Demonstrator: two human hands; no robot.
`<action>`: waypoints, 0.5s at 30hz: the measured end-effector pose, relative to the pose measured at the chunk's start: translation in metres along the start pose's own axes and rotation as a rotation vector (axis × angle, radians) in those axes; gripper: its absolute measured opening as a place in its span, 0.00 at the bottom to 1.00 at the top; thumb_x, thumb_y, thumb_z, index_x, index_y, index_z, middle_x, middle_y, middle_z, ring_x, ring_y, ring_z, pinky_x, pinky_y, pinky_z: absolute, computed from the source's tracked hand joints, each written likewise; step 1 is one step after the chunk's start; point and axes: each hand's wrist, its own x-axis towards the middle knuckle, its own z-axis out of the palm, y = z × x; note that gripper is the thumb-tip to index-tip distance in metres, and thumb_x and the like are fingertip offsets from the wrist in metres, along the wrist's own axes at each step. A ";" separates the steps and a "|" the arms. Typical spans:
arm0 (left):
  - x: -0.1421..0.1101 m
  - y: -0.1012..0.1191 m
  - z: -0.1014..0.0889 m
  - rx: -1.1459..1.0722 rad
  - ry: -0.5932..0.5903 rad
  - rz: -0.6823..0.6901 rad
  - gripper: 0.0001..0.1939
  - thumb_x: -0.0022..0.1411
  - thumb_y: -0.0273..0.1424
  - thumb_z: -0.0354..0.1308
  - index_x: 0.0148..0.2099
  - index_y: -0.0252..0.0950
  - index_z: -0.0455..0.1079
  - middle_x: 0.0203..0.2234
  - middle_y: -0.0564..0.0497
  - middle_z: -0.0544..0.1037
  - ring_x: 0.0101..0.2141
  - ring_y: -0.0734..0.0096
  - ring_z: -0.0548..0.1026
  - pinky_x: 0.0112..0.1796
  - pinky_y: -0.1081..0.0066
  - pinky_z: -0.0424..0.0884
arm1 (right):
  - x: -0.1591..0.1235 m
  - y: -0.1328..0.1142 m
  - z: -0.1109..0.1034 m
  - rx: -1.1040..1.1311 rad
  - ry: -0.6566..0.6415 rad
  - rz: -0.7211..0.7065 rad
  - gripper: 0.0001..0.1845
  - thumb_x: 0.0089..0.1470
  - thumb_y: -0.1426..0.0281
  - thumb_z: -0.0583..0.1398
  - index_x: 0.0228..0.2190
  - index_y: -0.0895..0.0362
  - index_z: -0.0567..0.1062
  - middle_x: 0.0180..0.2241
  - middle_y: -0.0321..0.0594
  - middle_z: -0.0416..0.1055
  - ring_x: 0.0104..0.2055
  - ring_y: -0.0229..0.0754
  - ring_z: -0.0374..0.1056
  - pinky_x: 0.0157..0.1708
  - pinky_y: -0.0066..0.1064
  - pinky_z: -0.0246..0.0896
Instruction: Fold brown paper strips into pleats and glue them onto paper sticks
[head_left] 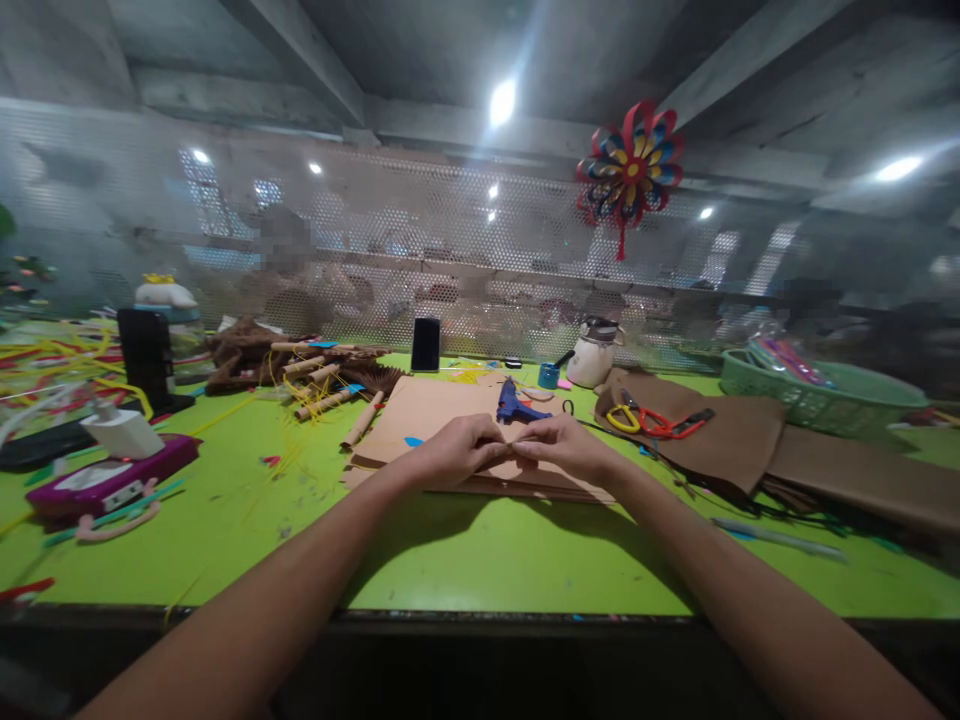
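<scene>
My left hand (461, 450) and my right hand (568, 447) meet above a stack of brown cardboard sheets (409, 410). Fingers and thumbs are pinched together, tip against tip; whatever lies between them is too small and covered to make out. Just beyond the fingertips a blue glue gun (514, 404) rests on the sheets. A small blue paper piece (413, 441) lies beside my left hand.
Brown paper tubes (321, 375) and yellow strands lie left; a purple power strip (120, 475) is nearer. Phones (425, 345) stand upright. On the right are red-handled pliers (664, 424), brown paper (727, 430), a green basket (821, 395) and a white jug (591, 358). Perforated metal panels rise behind.
</scene>
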 end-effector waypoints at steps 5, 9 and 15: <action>-0.001 0.000 0.000 -0.033 -0.066 -0.020 0.19 0.61 0.43 0.44 0.36 0.34 0.70 0.28 0.50 0.71 0.29 0.72 0.66 0.29 0.74 0.59 | -0.001 0.003 -0.001 0.064 -0.044 0.032 0.22 0.45 0.54 0.59 0.25 0.63 0.75 0.20 0.40 0.70 0.22 0.35 0.64 0.26 0.29 0.60; -0.004 0.002 -0.001 -0.087 -0.145 -0.069 0.20 0.61 0.43 0.43 0.36 0.33 0.68 0.26 0.51 0.71 0.26 0.73 0.65 0.28 0.75 0.58 | -0.001 0.014 -0.004 0.161 -0.093 0.077 0.23 0.44 0.53 0.59 0.26 0.64 0.74 0.19 0.40 0.70 0.19 0.34 0.63 0.24 0.28 0.59; -0.003 0.001 0.002 -0.023 -0.141 -0.085 0.17 0.61 0.40 0.45 0.34 0.33 0.68 0.25 0.52 0.70 0.25 0.74 0.64 0.26 0.75 0.56 | 0.001 0.018 -0.006 0.074 -0.182 0.049 0.24 0.48 0.53 0.56 0.29 0.64 0.74 0.22 0.41 0.71 0.24 0.37 0.66 0.27 0.29 0.61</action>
